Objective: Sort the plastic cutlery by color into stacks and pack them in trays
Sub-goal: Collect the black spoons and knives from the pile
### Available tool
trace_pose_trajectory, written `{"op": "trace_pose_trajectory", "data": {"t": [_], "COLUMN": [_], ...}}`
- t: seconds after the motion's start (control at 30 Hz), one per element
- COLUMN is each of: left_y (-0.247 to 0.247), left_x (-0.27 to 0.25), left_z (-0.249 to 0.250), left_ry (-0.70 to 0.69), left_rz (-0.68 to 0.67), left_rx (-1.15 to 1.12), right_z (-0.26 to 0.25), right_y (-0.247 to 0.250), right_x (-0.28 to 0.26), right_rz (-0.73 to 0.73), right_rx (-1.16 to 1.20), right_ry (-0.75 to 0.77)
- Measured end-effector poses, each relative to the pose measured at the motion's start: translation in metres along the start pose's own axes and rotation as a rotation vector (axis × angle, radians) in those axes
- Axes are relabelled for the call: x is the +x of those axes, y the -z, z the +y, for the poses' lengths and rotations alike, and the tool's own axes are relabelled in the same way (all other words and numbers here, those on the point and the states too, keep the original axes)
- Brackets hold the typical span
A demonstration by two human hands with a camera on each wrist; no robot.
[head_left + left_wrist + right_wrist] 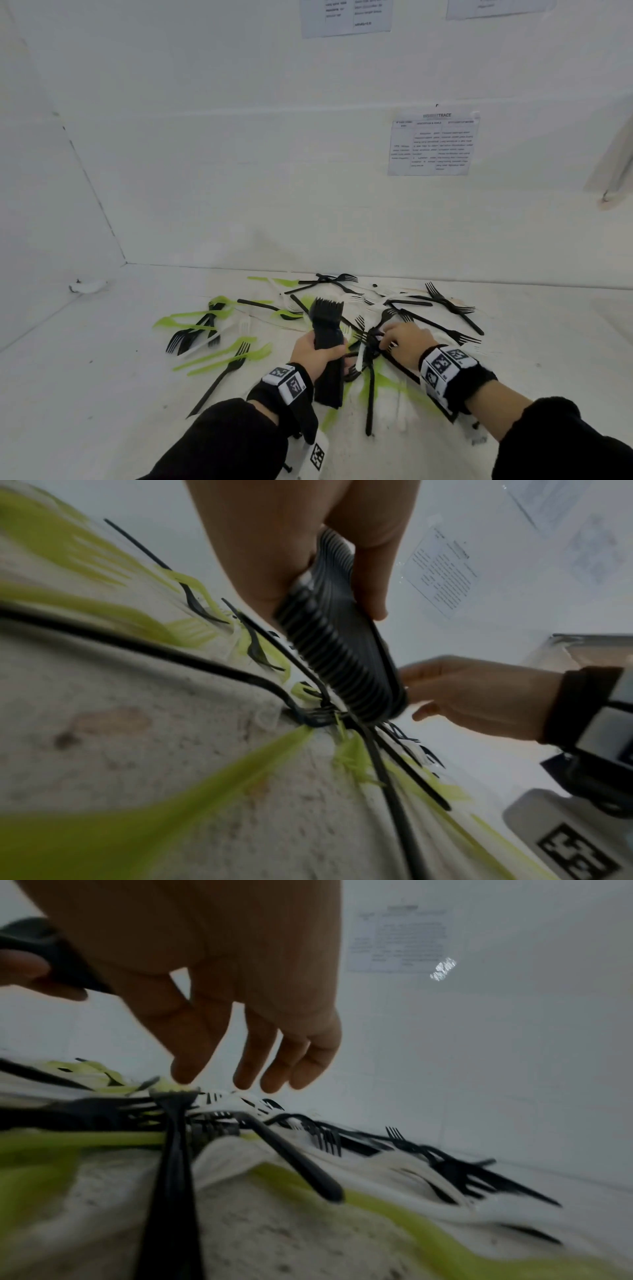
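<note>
My left hand grips a thick stack of black forks, tines pointing away from me; the left wrist view shows the stack held between thumb and fingers. Just right of it, my right hand reaches down onto a tangle of loose black forks. In the right wrist view its fingers hang nearly straight, the tips at the tines of a black fork, gripping nothing. Green forks, white forks and more black forks lie scattered on the white table.
The table ends at a white back wall and a left side wall. A printed sheet hangs on the back wall. A dark straight edge runs under my right wrist. A small white scrap lies far left.
</note>
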State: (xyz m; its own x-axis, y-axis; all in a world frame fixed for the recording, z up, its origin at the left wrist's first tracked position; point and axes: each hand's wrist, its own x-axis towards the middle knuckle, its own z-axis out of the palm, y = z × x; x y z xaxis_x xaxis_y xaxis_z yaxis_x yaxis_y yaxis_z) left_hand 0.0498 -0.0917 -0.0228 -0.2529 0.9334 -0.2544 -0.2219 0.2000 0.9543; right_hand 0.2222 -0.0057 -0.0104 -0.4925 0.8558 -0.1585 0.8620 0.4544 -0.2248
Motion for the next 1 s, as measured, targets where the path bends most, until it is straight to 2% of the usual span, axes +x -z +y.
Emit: {"op": "trace_pose_trajectory", "data": {"t": [0.03, 0.1, 0.17, 0.23, 0.33, 0.47, 0.57, 0.7, 0.8, 0.9, 1.0], "left_y": [-0.003, -0.01, -0.016, -0.02, -0.024, -0.025, -0.026, -0.022, -0.018, -0.019, -0.028], "left_x": [-0.001, -0.006, -0.01, -0.012, -0.016, -0.021, -0.027, -0.033, -0.036, -0.042, -0.045], "left_z": [-0.001, -0.002, -0.005, -0.011, -0.016, -0.018, -0.02, -0.027, -0.028, -0.022, -0.018], "left_ry": [0.011, 0.035, 0.053, 0.042, -0.01, -0.054, -0.07, -0.06, -0.078, -0.113, -0.126], "left_rz": [-0.012, -0.037, -0.061, -0.092, -0.105, -0.151, -0.14, -0.099, -0.083, -0.07, -0.077], "left_rx": [-0.019, -0.068, -0.072, -0.018, 0.08, 0.08, 0.103, 0.139, 0.149, 0.114, 0.085], "right_z": [-0.003, -0.016, -0.033, -0.046, -0.057, -0.067, -0.076, -0.082, -0.086, -0.09, -0.086], "right_y": [0.002, 0.008, 0.012, 0.013, 0.01, 0.006, 0.003, -0.005, -0.009, -0.011, -0.011], "right_x": [0.001, -0.005, -0.012, -0.018, -0.021, -0.027, -0.033, -0.038, -0.04, -0.039, -0.038], "right_rz": [0.044, 0.071, -0.044, -0.155, -0.175, 0.0, -0.01, -0.043, 0.026, 0.121, 0.143], "right_rx": [0.051, 0.297, 0.607, 0.743, 0.702, 0.466, 0.523, 0.59, 0.541, 0.572, 0.626], "right_ry": [0.0, 0.025, -0.001, -0.032, -0.07, -0.113, -0.15, -0.111, -0.108, -0.182, -0.215]}}
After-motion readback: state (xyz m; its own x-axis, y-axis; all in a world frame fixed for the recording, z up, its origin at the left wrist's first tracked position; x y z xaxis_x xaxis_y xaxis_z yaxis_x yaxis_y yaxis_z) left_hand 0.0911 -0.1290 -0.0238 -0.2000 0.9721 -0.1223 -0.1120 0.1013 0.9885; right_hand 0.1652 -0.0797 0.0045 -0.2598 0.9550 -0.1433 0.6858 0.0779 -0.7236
